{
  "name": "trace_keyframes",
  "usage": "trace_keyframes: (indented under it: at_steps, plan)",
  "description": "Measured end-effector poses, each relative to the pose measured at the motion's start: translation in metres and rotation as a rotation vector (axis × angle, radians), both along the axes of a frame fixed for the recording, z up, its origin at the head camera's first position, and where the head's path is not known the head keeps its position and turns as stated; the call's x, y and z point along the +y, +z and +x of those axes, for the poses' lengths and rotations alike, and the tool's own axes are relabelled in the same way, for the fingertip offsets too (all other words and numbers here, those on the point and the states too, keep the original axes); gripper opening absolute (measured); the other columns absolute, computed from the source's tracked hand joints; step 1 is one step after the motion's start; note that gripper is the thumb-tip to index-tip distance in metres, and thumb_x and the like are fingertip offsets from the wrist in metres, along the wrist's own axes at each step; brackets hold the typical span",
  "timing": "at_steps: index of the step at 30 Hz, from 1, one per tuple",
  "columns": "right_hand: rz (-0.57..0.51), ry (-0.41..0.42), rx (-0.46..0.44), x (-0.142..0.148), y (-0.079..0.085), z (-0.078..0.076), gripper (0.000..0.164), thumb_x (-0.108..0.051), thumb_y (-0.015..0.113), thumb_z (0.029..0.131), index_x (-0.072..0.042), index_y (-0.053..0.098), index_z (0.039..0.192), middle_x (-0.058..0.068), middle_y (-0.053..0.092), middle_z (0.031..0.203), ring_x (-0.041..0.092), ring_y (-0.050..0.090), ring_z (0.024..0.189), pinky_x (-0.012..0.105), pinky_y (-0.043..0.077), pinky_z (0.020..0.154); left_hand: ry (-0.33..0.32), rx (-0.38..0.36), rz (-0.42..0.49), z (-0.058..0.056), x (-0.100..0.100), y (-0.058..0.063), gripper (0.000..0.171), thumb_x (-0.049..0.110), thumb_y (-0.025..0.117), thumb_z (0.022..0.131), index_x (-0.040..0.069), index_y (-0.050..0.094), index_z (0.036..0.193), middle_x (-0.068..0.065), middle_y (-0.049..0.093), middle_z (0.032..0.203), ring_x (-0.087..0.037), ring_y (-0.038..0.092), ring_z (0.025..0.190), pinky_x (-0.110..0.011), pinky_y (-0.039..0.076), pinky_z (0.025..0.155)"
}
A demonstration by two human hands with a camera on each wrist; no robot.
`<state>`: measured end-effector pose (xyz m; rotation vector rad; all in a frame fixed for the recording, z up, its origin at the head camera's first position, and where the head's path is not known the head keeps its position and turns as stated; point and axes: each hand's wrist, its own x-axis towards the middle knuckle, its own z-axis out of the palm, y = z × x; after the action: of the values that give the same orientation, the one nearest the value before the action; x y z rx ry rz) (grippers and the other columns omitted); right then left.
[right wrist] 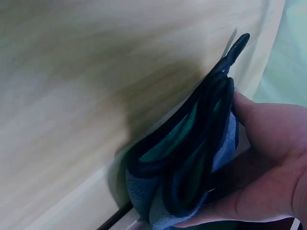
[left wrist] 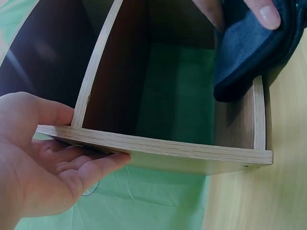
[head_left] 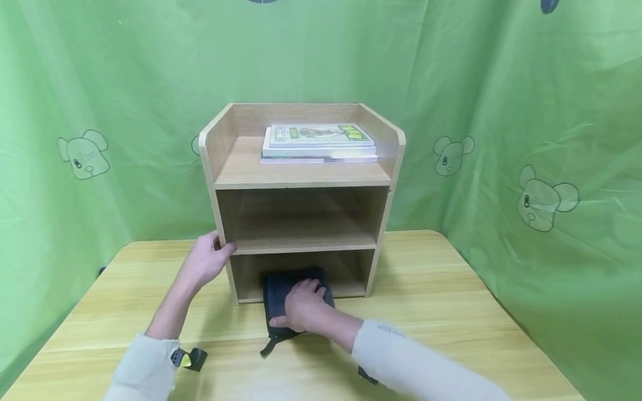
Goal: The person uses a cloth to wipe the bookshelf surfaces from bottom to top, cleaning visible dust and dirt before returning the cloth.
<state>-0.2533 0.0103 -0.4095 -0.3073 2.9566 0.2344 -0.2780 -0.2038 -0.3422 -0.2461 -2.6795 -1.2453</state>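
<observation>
A small wooden shelf unit (head_left: pixel 301 249) stands on the table. My left hand (head_left: pixel 204 262) grips its left side panel (left wrist: pixel 192 149) at the middle board, thumb inside and fingers outside. My right hand (head_left: pixel 305 306) holds a folded dark blue cloth (head_left: pixel 277 295) with black edging and a hanging loop (right wrist: pixel 238 48). Part of the cloth is within the lowest compartment, over its bottom board; the loop end sticks out in front. In the right wrist view the cloth's folded layers show between thumb and fingers; some fingertips are hidden.
Several books (head_left: pixel 321 143) lie stacked on the shelf unit's top level. The wooden table (head_left: pixel 431 334) extends to both sides and in front. A green curtain (head_left: pixel 501 111) with mouse drawings hangs behind and at the sides.
</observation>
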Motion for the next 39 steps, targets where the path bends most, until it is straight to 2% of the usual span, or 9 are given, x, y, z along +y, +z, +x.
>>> trace_keyframes:
  at_steps: [4,10,15,20,24,30,34,37,39]
  plan:
    - [-0.046,-0.023,-0.034,0.001,-0.002,0.001,0.115,-0.081,0.057,0.080,0.007,0.037,0.152,0.028,0.037,0.157,0.043,0.036,0.147,0.055,0.038,0.116,-0.004,0.006,0.002,0.000,0.000,0.000,0.042,0.023,0.051,0.101,-0.002,0.058,0.135,-0.026,0.067,0.126,-0.038,0.062,0.115,-0.055,0.051,0.097]
    - [-0.076,-0.112,-0.058,-0.009,-0.005,0.005,0.131,-0.088,0.061,0.070,0.006,0.029,0.155,0.030,0.030,0.160,0.044,0.030,0.150,0.060,0.031,0.118,0.003,0.018,0.011,-0.001,0.001,-0.002,0.040,0.021,0.052,0.101,-0.003,0.058,0.133,-0.026,0.068,0.123,-0.035,0.063,0.109,-0.053,0.052,0.094]
    - [-0.096,-0.119,-0.047,-0.014,-0.007,0.004,0.122,-0.072,0.075,0.074,0.008,0.029,0.154,0.032,0.030,0.159,0.047,0.029,0.149,0.063,0.030,0.117,-0.004,0.019,0.007,0.000,0.002,-0.001,0.043,0.022,0.051,0.101,-0.002,0.057,0.136,-0.026,0.067,0.126,-0.035,0.063,0.110,-0.052,0.052,0.094]
    - [-0.106,-0.073,-0.042,-0.011,-0.009,-0.002,0.115,-0.045,0.089,0.072,0.010,0.029,0.153,0.033,0.032,0.158,0.049,0.032,0.146,0.066,0.032,0.115,0.001,0.021,0.012,0.000,0.001,-0.001,0.043,0.021,0.051,0.101,-0.002,0.057,0.136,-0.026,0.067,0.126,-0.036,0.063,0.112,-0.053,0.051,0.095]
    - [-0.064,-0.003,0.027,-0.008,-0.015,-0.005,0.102,-0.025,0.089,0.071,0.011,0.035,0.150,0.034,0.041,0.152,0.049,0.042,0.140,0.063,0.041,0.109,0.004,0.026,0.009,-0.001,0.001,-0.003,0.042,0.021,0.051,0.101,-0.002,0.058,0.135,-0.026,0.067,0.125,-0.035,0.063,0.110,-0.052,0.052,0.094]
    - [-0.122,0.127,0.178,0.000,-0.020,-0.007,0.073,-0.018,0.081,0.074,0.011,0.054,0.135,0.030,0.063,0.128,0.046,0.061,0.119,0.055,0.054,0.094,0.000,0.023,0.010,0.001,0.001,-0.002,0.042,0.022,0.051,0.101,-0.002,0.057,0.135,-0.026,0.067,0.124,-0.037,0.063,0.111,-0.053,0.052,0.093]
    - [-0.175,0.214,0.183,-0.003,-0.018,-0.007,0.057,-0.017,0.078,0.077,0.000,0.062,0.128,0.016,0.070,0.117,0.035,0.065,0.110,0.046,0.055,0.095,0.003,0.022,0.015,0.002,0.000,-0.002,0.042,0.021,0.051,0.101,-0.002,0.057,0.136,-0.027,0.067,0.125,-0.039,0.063,0.115,-0.054,0.052,0.096]
    - [-0.188,0.267,0.166,-0.008,-0.016,-0.005,0.054,-0.015,0.077,0.078,-0.007,0.064,0.129,0.009,0.069,0.118,0.029,0.064,0.112,0.042,0.053,0.098,0.005,0.027,0.014,0.002,0.001,-0.001,0.043,0.021,0.052,0.101,-0.002,0.057,0.137,-0.027,0.067,0.126,-0.040,0.063,0.116,-0.055,0.051,0.097]
    - [-0.188,0.290,0.150,-0.013,-0.015,-0.004,0.058,-0.014,0.076,0.079,-0.011,0.062,0.135,0.007,0.068,0.124,0.028,0.062,0.118,0.039,0.051,0.103,0.006,0.025,0.017,0.001,0.002,-0.001,0.043,0.021,0.052,0.101,-0.002,0.057,0.137,-0.027,0.067,0.126,-0.039,0.063,0.116,-0.054,0.052,0.096]
